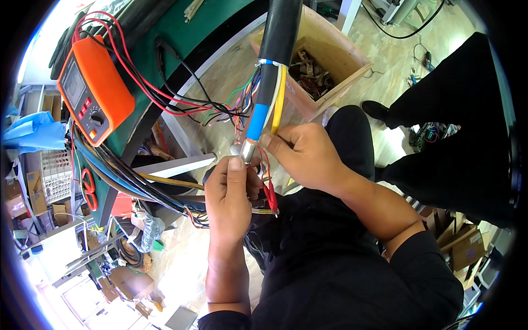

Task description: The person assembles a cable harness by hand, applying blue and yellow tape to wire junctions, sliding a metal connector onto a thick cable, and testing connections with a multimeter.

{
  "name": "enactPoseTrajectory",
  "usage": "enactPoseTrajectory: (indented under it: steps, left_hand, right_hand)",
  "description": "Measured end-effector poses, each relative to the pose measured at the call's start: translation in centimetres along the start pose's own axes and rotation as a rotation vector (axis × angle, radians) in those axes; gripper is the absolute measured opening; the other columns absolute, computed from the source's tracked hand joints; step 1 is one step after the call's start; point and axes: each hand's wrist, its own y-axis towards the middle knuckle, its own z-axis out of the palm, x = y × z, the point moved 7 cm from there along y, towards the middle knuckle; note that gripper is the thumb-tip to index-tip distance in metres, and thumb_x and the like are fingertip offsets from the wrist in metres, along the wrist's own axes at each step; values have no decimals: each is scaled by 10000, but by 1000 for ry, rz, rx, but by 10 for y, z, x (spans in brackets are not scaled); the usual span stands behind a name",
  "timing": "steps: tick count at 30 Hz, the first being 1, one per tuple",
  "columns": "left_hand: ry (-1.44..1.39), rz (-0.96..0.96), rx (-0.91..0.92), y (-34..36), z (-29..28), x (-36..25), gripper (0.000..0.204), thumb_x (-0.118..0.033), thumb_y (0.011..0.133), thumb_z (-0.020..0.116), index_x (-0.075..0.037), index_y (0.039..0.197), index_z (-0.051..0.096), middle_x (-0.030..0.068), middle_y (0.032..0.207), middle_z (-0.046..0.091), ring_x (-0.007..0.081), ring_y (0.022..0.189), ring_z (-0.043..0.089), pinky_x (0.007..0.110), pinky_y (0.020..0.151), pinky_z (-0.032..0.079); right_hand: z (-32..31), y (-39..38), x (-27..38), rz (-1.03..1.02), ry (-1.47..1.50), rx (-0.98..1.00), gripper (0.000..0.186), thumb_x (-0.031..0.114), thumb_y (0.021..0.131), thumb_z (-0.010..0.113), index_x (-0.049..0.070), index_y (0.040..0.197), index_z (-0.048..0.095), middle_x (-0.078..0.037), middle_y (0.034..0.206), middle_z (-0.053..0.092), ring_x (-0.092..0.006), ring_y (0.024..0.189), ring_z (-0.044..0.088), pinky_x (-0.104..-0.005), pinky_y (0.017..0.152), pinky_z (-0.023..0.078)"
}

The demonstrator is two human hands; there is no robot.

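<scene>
One silver metal sleeve [247, 153] sits at the lower end of a blue-banded black cable [258, 122], before a person in black [341, 275]. The person's left hand [231, 190] pinches the sleeve between thumb and fingers. The right hand [305, 151] has thumb and forefinger drawn together beside the cable end; I cannot tell what they grasp. Leftward, an orange meter [102, 88] lies on a green table [180, 33].

Electrical workshop, shown by: green tabletop [159, 25]; orange handheld meter [110, 91]; thick black cable [280, 33]; wooden crate [330, 38] holding scraps [312, 77].
</scene>
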Motion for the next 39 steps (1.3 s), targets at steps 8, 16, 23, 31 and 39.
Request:
enactPoseTrajectory:
  steps: [8,16,23,31,39]
  left_hand:
    - [214,306,-198,-9,-1,-14,175,-70,912,656,26,1012,550,45,844,600,61,728,536,213,647,442]
    - [-25,-78,-6,14,-12,-5,490,-394,1023,420,48,1002,632,88,773,644,116,660,563,270,623,464]
    - [-290,-224,156,38,-4,2,395,-333,971,537,46,957,644,128,793,671,176,661,627,265,586,492]
    - [-247,-291,263,44,0,-12,369,-310,954,584,56,967,637,129,820,691,156,676,643,237,538,477]
    - [-141,-381,276,44,3,-14,367,-302,958,556,55,970,639,150,806,696,193,657,672,261,522,511]
  right_hand:
    - [7,2,5,43,-65,-26,377,277,938,567,5,697,664,-109,486,571,-263,477,604,-382,512,465]
    - [8,4,18,-106,-418,-235,379,285,914,575,20,657,658,-185,575,590,-379,563,613,-462,550,479]
    - [-1,2,14,-48,-532,-179,432,358,907,601,30,630,647,-188,541,567,-371,535,603,-455,511,457]
    - [-2,-9,0,-43,-399,-157,401,332,914,597,30,657,657,-177,528,563,-354,509,597,-443,494,445]
    - [7,-6,5,-187,-380,-154,299,268,903,598,40,719,657,-169,572,594,-370,537,602,-449,522,466]
